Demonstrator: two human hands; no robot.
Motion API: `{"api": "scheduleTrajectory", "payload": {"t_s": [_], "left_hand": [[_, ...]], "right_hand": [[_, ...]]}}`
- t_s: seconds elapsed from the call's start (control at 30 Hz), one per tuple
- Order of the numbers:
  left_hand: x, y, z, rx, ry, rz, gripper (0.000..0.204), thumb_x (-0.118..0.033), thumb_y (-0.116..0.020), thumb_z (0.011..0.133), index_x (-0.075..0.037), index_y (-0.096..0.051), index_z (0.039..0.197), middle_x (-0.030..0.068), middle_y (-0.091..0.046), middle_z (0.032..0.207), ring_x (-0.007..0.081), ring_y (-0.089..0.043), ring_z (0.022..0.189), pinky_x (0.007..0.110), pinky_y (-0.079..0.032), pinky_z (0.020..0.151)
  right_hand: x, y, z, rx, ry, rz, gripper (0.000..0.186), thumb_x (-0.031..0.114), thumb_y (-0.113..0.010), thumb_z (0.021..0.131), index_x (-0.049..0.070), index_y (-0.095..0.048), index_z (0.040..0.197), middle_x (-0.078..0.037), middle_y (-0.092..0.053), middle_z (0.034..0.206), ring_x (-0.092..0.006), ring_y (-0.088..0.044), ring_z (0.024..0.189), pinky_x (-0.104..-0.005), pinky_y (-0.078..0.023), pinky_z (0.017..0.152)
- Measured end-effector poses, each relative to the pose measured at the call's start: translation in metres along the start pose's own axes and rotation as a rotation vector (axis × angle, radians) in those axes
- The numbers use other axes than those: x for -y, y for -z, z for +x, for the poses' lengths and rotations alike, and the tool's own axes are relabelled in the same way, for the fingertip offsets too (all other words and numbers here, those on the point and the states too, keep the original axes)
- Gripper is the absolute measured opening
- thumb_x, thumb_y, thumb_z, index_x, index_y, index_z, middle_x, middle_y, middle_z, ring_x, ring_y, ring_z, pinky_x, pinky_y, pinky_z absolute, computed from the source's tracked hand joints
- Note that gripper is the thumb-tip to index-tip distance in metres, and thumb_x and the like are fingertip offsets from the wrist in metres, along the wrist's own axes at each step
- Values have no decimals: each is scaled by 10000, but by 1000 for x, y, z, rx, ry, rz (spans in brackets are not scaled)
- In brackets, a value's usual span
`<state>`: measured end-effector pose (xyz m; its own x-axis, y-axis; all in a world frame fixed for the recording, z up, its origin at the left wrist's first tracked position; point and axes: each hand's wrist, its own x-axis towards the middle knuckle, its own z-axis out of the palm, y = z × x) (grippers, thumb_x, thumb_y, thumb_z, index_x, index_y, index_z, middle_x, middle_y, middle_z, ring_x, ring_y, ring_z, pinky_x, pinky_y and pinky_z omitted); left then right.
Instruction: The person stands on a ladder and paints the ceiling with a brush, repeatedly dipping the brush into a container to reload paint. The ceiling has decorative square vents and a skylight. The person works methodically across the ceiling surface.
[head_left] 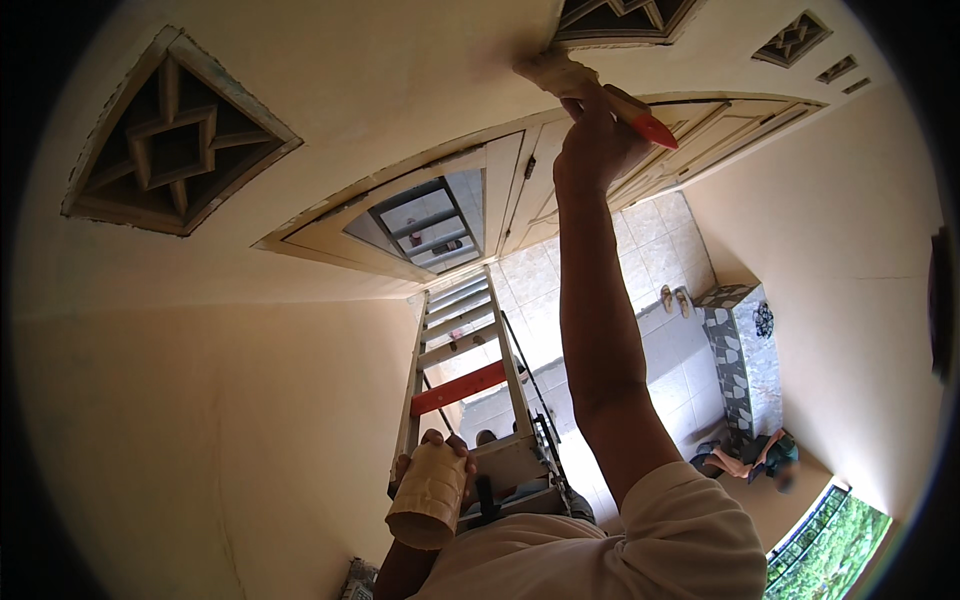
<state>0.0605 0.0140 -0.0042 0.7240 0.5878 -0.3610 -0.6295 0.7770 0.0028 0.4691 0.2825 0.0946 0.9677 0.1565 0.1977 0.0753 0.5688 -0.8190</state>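
**Brush at the wall, cup held low by the ladder**

The right hand (pixel 592 140) is reaching high above the ladder (pixel 470 370), its fingers clenching around the red handle of a paintbrush (pixel 585 88). The bristles are pressing against the cream wall (pixel 330 90), just below a dark carved vent (pixel 615 18) and well above the ladder's top. The red handle tip is pointing away from the wall, toward the double door (pixel 640 160) beyond the ladder.

The left hand (pixel 435 455) is staying low, right at the near end of the ladder, with its fingers wrapping around a paint-coated cup (pixel 428 495); the cup is tilting, its base facing the camera, so its contents are not showing. A second, larger diamond-shaped vent (pixel 170 140) is sitting in the wall far to the left of the ladder. An orange rung is crossing the ladder partway down. On the tiled floor (pixel 560 290) to the right of the ladder, a pair of sandals (pixel 674 299) is lying beside a mosaic-tiled block (pixel 745 360), and a person (pixel 745 460) is sitting past that block.
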Motion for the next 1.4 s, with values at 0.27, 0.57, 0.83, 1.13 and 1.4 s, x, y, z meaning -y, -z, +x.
{"api": "scheduleTrajectory", "payload": {"t_s": [0.27, 0.57, 0.83, 1.13, 1.4], "left_hand": [[-1, 4, -2, -4, 3, -8, 570, -558, -613, 974, -93, -550, 1296, 266, -570, 1187, 428, -597, 1087, 469, -675, 674], [1, 0, -2, -6, -21, 27, 583, -571, -576, 987, -72, -550, 1288, 271, -562, 1171, 418, -600, 1057, 441, -665, 661], [1, -3, 2, -34, 4, 47, 562, -562, -567, 997, -77, -548, 1282, 254, -571, 1166, 407, -588, 1051, 445, -657, 664], [1, -7, 2, -41, 9, 40, 573, -571, -598, 985, -81, -545, 1276, 249, -575, 1170, 402, -599, 1044, 435, -668, 678], [0, 1, 3, 1, 15, 38, 575, -569, -598, 986, -82, -544, 1287, 252, -575, 1173, 408, -592, 1050, 443, -665, 683]], "right_hand": [[0, 7, -12, 57, 16, 27, 272, -16, -775, 815, -87, -586, 997, -169, -671, 985, -240, -720, 850, -371, -682, 744], [15, 84, 85, 31, 62, 37, 213, -32, -755, 842, -119, -655, 1008, -191, -698, 1012, -265, -729, 875, -372, -674, 761], [16, 103, 191, 266, 80, -2, 250, -13, -792, 818, -142, -675, 996, -190, -709, 1014, -278, -738, 887, -379, -677, 798], [5, 96, 202, 203, 108, -59, 277, -7, -808, 789, -160, -666, 970, -192, -715, 981, -280, -746, 831, -366, -685, 785], [0, 90, 213, 192, 165, -101, 292, -10, -826, 771, -169, -667, 957, -199, -717, 978, -276, -753, 810, -349, -690, 764]]}}
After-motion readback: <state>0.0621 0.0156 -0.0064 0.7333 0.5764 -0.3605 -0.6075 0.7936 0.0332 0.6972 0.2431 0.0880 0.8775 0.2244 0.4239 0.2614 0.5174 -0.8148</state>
